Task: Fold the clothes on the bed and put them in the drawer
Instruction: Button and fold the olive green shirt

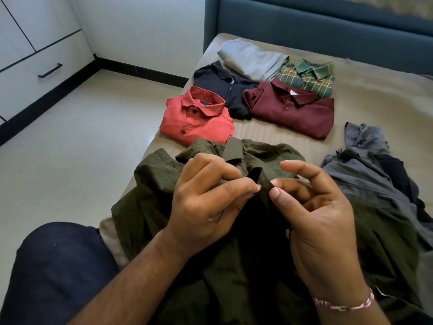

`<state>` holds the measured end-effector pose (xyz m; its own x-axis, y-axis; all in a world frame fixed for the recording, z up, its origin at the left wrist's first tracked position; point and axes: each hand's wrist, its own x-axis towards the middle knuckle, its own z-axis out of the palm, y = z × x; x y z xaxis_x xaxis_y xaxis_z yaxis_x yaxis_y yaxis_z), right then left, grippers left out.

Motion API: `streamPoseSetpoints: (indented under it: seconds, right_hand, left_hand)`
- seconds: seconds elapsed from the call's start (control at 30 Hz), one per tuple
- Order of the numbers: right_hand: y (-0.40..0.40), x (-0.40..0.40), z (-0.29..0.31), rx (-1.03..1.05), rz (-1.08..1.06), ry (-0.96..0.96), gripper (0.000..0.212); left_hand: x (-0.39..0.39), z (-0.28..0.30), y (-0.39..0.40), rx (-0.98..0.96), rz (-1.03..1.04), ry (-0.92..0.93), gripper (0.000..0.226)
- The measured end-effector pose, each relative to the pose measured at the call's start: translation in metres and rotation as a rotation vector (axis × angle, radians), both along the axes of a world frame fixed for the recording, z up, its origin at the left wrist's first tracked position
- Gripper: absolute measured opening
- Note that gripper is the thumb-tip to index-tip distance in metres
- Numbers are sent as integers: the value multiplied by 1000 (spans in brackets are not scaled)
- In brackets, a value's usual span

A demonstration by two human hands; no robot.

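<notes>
The wide bed with a beige striped sheet (365,109) fills the frame from the centre out to 3 o'clock, backed at 12 o'clock by a padded blue-grey headboard (328,31). At 9 o'clock lies pale tiled floor (82,141), and at 10 o'clock stands a white cabinet whose drawer carries a black bar handle (50,70).

Spread unfolded across the near part of the bed, from the centre down to 6 o'clock, is the crumpled olive-green collared shirt (159,179). Just beside it at 3 o'clock sits a loose heap of grey and dark garments (365,174), not folded.

Folded pieces lie together toward 12 o'clock: a maroon polo shirt (293,113), a coral-red button shirt (196,118) touching the olive shirt's collar edge, a navy zip-collar top (222,87), a light grey folded garment (250,59), and a green-and-yellow plaid shirt (309,77), partly under the maroon one.

At 7 o'clock shows a knee in dark blue denim (58,273).

The left hand (206,202) pinches the olive shirt's front edge between thumb and forefinger, the other fingers curled. The right hand (321,219) pinches the same edge just beside it, thumb against a fingertip, forefinger raised free. A pink-and-white braided thread bracelet (344,303) circles the right wrist.
</notes>
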<state>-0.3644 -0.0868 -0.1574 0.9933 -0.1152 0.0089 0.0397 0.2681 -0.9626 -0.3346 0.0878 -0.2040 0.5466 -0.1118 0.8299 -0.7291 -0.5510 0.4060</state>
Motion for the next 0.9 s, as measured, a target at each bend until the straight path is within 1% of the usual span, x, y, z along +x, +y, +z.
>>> streamPoseSetpoints:
  seconds: [0.2, 0.3, 0.53, 0.7, 0.87, 0.9]
  right_hand:
    - [-1, -2, 2, -16, -8, -31, 43]
    - [-1, -3, 4, -61, 1, -53, 44]
    - [-5, -1, 1, -324, 70, -203, 46]
    - [-8, 3, -7, -436, 105, -264, 44]
    - [-7, 3, -12, -581, 73, -324, 48]
    - [-7, 3, -13, -606, 56, -338, 49]
  left_hand:
    - [-2, 2, 0, 39, -3, -27, 7]
    - [-2, 3, -1, 73, -19, -35, 6]
    - [1, 0, -1, 83, -126, 40, 6]
    - [3, -3, -3, 29, -199, 150, 8]
    - [4, -3, -1, 30, -204, 200, 7]
    - [4, -3, -1, 18, -200, 218, 13]
